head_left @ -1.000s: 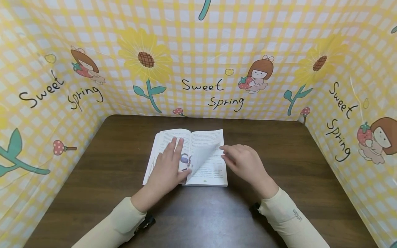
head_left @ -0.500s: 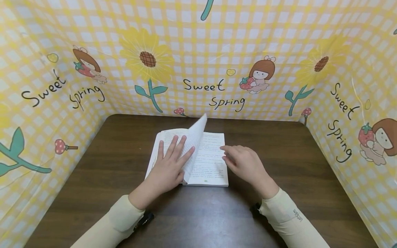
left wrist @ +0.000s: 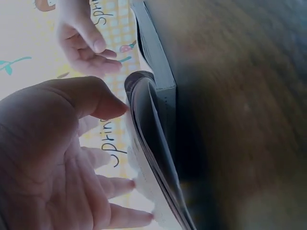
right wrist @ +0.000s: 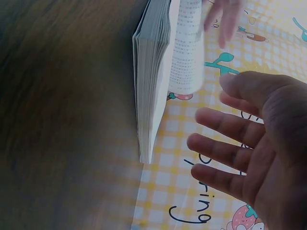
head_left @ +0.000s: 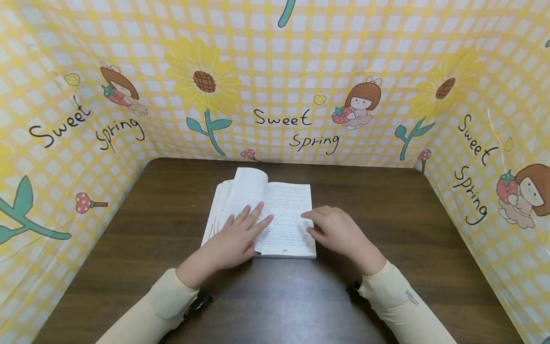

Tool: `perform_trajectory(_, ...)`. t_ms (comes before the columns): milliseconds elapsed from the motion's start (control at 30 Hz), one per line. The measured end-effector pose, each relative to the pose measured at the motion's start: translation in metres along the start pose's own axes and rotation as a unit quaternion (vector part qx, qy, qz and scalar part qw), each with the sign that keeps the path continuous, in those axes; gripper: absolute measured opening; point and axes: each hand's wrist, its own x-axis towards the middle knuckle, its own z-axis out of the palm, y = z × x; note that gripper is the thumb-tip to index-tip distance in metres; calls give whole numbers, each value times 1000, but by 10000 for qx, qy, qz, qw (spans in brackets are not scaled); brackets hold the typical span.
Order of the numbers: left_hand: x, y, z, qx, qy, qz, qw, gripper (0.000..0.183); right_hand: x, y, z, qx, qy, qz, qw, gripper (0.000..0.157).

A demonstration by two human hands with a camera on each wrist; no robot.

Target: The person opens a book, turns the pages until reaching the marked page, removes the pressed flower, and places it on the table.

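Observation:
An open book (head_left: 288, 210) lies on the dark wooden table (head_left: 275, 301), printed text on its right-hand page. One page (head_left: 250, 184) curves up over the left side, its top standing above the rest of the book. My left hand (head_left: 234, 239) rests with spread fingers on that page near the spine; in the left wrist view its fingertips (left wrist: 127, 188) meet the paper. At the book's right edge is my right hand (head_left: 337, 231), fingers loosely bent, index fingertip over the page margin. The right wrist view shows nothing between its fingers (right wrist: 223, 151).
A yellow checked cloth (head_left: 275, 62) with flowers and "Sweet Spring" lettering walls the table at the back and both sides. Both forearms wear pale sleeves (head_left: 146, 306), with a dark strap (head_left: 198, 306) at the left wrist.
The page that was lifting off the right side has swung over the spine to the left. My left hand has shifted onto it; my right hand has barely moved.

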Motion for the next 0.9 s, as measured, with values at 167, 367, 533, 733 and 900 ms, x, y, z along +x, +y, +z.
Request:
perform_trajectory(167,0,0,2,-446,-368,-424,9974,68,-2,0,2,52,-326,-139,9994,33)
perform_trajectory(367,1,-3,4,-616,-492,-758,9940,64,-5,1,3,-3,-697,-195,9974,42)
perform_trajectory(533,0,-5,5,-668,-625,-955,9912,76,-6,0,5,100,-1315,-62,9912,60)
perform_trajectory(733,0,-5,5,-652,-668,-1116,9894,76,-8,-1,6,375,-1884,275,9810,78)
perform_trajectory(900,1,-5,6,-608,-670,-1197,9887,75,-8,-1,7,499,-2032,322,9773,87)
